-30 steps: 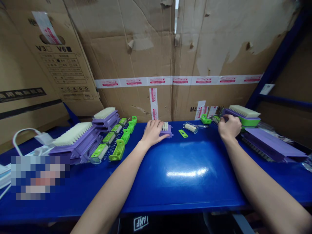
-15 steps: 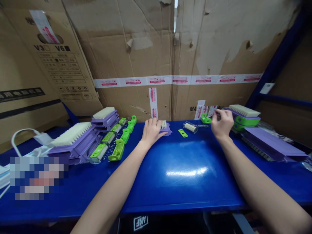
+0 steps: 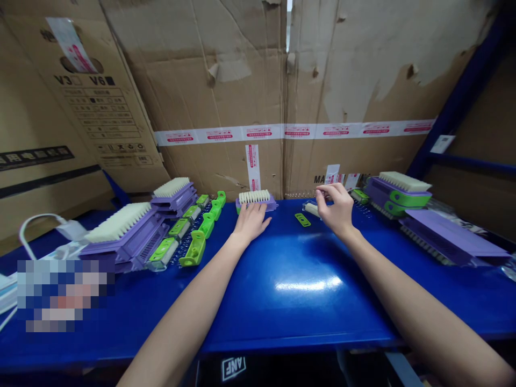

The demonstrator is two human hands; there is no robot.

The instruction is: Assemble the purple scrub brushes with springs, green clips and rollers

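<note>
Right hand [image 3: 337, 209] moved inward, fingers narrow; left hand [image 3: 250, 221] spread, open table [image 3: 306, 317] fronting both.

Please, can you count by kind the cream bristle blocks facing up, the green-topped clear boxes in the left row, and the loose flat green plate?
Cream bristle blocks facing up: 4
Green-topped clear boxes, left row: 4
Loose flat green plate: 1
Total: 9

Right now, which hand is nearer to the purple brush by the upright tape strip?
Left. The left hand is at the purple brush, its fingers over the front edge. The right hand is off to the right, beyond the flat green plate.
</note>
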